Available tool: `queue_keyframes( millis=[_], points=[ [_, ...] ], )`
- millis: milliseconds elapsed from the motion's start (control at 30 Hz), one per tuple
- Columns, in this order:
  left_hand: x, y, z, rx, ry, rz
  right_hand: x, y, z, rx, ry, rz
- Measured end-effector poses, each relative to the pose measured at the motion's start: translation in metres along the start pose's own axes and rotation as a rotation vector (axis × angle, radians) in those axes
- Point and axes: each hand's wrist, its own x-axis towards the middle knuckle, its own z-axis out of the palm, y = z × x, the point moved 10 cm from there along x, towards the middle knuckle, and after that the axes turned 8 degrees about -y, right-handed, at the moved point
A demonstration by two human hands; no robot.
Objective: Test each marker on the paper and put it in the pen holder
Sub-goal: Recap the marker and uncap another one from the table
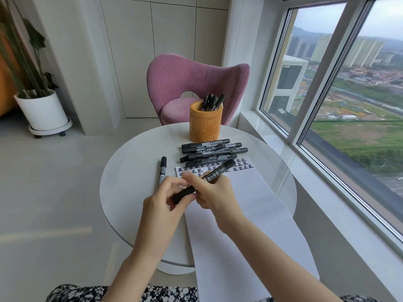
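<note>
Left hand [165, 199] pinches the marker's [218, 171] near end. Right hand [214, 192] curls round its barrel. Both are over the paper's [244, 214] left edge, with bare sheet to the right. Fingers hide the near end, so I cannot tell if it is capped. The far end tilts toward the pile [209, 151]. The holder [206, 125] is beyond, near the table's [130, 171] far rim.

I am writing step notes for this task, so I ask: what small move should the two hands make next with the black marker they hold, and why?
Probably pull the cap off. The left hand pinches the near end of the black marker, the right hand grips its barrel, and it looks closed above the white paper sheet.
</note>
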Motion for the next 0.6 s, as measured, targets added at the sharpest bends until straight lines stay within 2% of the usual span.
queue_keyframes(
  millis=[100, 200, 267, 300, 433, 500, 600],
  points=[
    [0.007, 0.001, -0.003, 0.025, -0.005, -0.025, 0.002, 0.001, -0.002, -0.061, -0.061, 0.085],
    [0.014, 0.001, -0.013, 0.048, 0.027, -0.051, 0.003, -0.003, -0.028, -0.280, 0.039, 0.108],
    [0.019, 0.000, -0.019, 0.069, 0.046, -0.068, 0.002, -0.023, -0.047, -0.494, 0.166, -0.083],
    [0.022, 0.000, -0.020, 0.071, 0.044, -0.071, 0.000, -0.036, -0.047, -0.550, 0.168, -0.220],
    [0.036, 0.012, -0.012, 0.121, 0.006, -0.026, -0.005, -0.057, -0.011, -0.880, -0.051, -0.592],
    [0.043, 0.019, -0.006, 0.150, -0.013, -0.004, 0.001, -0.063, -0.009, -0.936, -0.030, -0.657],
    [0.058, 0.021, -0.003, 0.084, -0.017, -0.010, 0.018, -0.069, -0.017, -0.894, 0.019, -0.676]
  ],
)
